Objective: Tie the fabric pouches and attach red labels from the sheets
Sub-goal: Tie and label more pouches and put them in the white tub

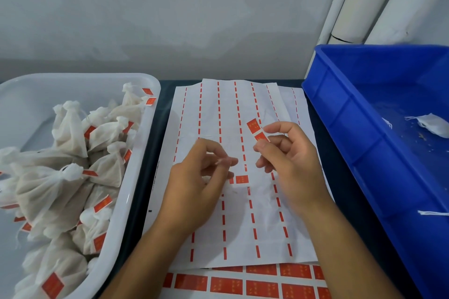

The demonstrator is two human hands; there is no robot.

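Many tied pouches [65,177] with red tags are already lying in the white tub [136,177] off to the outside of my left hand [194,192], so most of the batch looks finished. Only one loose pouch [433,124] is waiting in the blue bin [340,104] beyond my right hand [289,160], with a stray white string [433,213] near the bin's edge. Directly under both hands the top sheet [211,114] is nearly stripped, showing just red slivers between the peeled rows and a couple of leftover labels; one spare label [242,179] is sitting between my hands. Nearer to me than my wrists, a full sheet [262,284] of labels is peeking out, so plenty of stickers remain.

I am pinching a red label [262,136] between my right thumb and forefinger, lifting it just off the sheet, another label [252,126] lying right beside it. My left fingers are curling toward the thumb; I cannot tell whether they are holding a thin string or nothing at all. Both palms are hovering close together above the sheet.
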